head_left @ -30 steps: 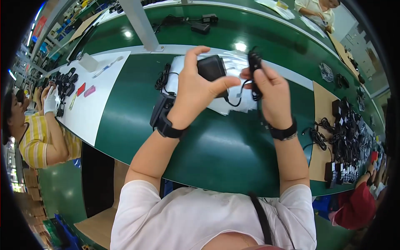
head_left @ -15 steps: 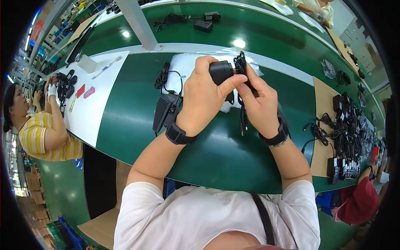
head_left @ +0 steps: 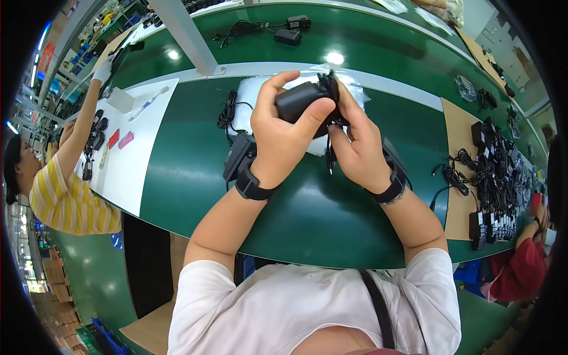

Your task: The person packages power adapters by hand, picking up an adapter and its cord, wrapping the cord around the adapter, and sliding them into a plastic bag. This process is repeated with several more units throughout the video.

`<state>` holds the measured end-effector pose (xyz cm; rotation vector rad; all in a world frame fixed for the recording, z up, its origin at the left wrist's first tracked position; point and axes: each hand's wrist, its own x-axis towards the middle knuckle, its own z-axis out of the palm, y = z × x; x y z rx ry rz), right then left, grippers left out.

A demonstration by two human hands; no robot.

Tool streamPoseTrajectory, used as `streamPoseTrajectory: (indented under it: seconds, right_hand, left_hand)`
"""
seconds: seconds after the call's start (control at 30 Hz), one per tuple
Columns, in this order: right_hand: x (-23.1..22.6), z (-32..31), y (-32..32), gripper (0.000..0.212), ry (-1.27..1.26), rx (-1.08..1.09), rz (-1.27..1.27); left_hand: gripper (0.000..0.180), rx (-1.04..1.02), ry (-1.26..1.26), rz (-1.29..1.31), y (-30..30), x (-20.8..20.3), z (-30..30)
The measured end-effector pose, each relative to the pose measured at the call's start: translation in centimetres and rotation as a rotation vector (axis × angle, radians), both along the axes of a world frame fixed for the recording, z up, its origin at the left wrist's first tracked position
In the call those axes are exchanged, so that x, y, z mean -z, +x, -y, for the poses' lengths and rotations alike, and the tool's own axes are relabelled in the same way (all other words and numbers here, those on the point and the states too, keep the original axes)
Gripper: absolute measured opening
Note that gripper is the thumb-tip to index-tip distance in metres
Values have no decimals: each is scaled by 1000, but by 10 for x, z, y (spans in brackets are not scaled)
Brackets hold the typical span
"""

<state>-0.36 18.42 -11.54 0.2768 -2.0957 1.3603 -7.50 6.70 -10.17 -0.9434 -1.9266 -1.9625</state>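
Observation:
My left hand is closed round a black power adapter, its thumb lying across the near side. Against the adapter's right end my right hand grips a bundled black cable. A loose cable end hangs down below the fingers. Both hands are raised over clear plastic bags on the green table. Part of the cable bundle is hidden behind my fingers and thumb. Left of the bags lies another coiled black cable, partly behind the device strapped to my left wrist.
Many black adapters with cables are heaped on cardboard at the right. Two more adapters lie beyond the metal post. A white sheet at left carries a brush. Co-workers sit on both sides.
The adapter has tilted and come against the cable bundle, closing the gap where its prongs showed. Both hands have shifted slightly left. The co-worker at left now reaches an arm forward.

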Motion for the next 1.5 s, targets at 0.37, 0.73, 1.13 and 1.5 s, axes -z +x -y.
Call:
streamPoseTrajectory:
  seconds: [0.37, 0.73, 1.13, 1.5]
  right_hand:
    - [-3, 1, 9, 59, 252, 215, -226]
    - [3, 1, 12, 74, 89, -48, -167]
    - [-4, -30, 6, 40, -950, -657, 707]
    - [18, -22, -8, 19, -1249, -435, 530]
  left_hand:
    - [65, 310, 142, 434, 15, -16, -5]
    - [44, 165, 151, 357, 15, -19, -3]
    - [52, -115, 301, -367, -6, -18, 17]
    - [47, 280, 195, -60, 18, 17, -8]
